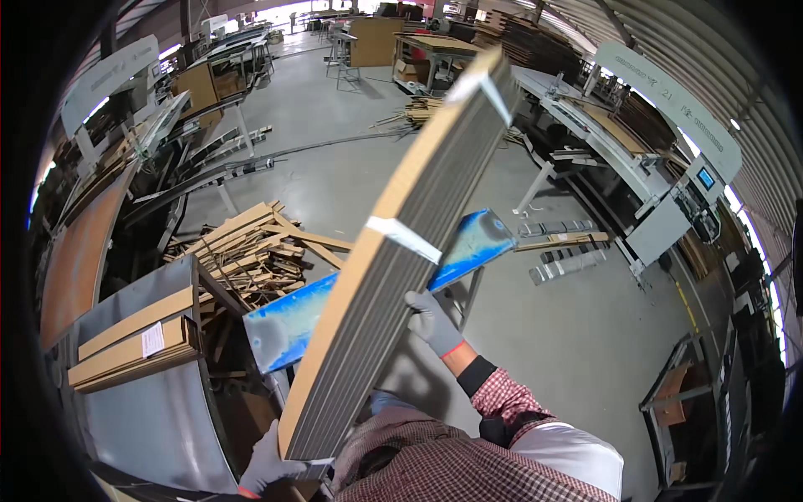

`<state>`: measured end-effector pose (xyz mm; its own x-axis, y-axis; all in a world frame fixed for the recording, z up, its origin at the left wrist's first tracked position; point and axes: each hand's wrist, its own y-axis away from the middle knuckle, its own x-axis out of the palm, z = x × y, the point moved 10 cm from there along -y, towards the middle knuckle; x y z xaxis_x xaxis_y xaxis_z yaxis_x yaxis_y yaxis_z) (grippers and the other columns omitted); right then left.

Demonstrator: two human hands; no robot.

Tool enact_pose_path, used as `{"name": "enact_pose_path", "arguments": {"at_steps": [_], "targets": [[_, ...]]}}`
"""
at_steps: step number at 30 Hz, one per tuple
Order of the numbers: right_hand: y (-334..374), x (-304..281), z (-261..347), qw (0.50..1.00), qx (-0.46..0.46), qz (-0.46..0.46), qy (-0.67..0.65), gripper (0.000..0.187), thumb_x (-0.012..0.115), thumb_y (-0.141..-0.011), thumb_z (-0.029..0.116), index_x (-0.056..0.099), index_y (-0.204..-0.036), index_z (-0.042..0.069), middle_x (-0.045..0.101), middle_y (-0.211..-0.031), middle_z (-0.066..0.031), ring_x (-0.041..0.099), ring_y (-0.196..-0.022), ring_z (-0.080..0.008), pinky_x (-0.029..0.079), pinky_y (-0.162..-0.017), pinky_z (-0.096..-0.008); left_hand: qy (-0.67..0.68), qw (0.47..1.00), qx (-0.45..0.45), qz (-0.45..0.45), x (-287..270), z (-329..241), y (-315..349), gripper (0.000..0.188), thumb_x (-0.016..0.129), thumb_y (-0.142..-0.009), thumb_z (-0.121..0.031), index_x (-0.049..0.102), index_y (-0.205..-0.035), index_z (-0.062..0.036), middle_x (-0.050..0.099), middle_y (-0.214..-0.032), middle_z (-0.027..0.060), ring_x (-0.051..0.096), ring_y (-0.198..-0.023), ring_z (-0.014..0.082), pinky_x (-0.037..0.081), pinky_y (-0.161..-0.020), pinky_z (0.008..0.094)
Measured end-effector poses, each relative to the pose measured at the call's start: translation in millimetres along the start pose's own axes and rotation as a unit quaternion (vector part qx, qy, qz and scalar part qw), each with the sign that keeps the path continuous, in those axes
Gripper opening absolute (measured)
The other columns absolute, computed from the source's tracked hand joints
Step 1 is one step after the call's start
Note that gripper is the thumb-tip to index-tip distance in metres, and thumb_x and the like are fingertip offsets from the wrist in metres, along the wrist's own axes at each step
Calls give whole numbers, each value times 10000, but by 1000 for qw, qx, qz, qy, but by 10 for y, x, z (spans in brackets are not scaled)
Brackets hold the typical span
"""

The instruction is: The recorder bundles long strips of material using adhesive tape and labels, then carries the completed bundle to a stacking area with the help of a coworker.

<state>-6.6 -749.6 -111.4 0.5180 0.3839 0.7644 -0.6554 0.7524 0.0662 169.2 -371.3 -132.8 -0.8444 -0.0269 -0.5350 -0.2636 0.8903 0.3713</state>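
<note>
A long, thick bundle of brown boards, with grey edges facing right, slants up and away from me across the middle of the view. White bands wrap around it. At its near lower end, my left hand in a grey glove grips the left corner; part of its fingers is hidden beneath. My right hand, also gloved in grey with a red cuff, holds the bundle's right side about midway, fingertips curled against the edges. Under the bundle stands a narrow blue-and-white worn bench, partly covered by it.
On the left, a metal table bears a smaller stack of brown strips with a white label. Scrap strips lie heaped on the floor behind it. Large machines stand at left and right. A metal rack is at lower right.
</note>
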Motion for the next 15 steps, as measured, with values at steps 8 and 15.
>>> {"name": "enact_pose_path", "arguments": {"at_steps": [8,15], "targets": [[1189,-717,-1936,739,177,240,604,1048,893,-591,386,378,-1388,-59,452,-1375,-207,413,-1299,-282,294,-1117,-344,525,795,81,-293,942,194,-694,523,341,-1053,-326,321,-1469,-9,462,-1411,105,442,-1288,219,351,-1098,351],[1543,1250,-532,707,-16,484,515,645,850,-657,100,542,-1221,49,632,-1123,-79,594,-1055,-184,485,-928,-329,385,879,29,-279,396,-1533,381,536,708,-826,-172,537,-1289,35,582,-1274,108,531,-1187,175,396,-1036,296]]}}
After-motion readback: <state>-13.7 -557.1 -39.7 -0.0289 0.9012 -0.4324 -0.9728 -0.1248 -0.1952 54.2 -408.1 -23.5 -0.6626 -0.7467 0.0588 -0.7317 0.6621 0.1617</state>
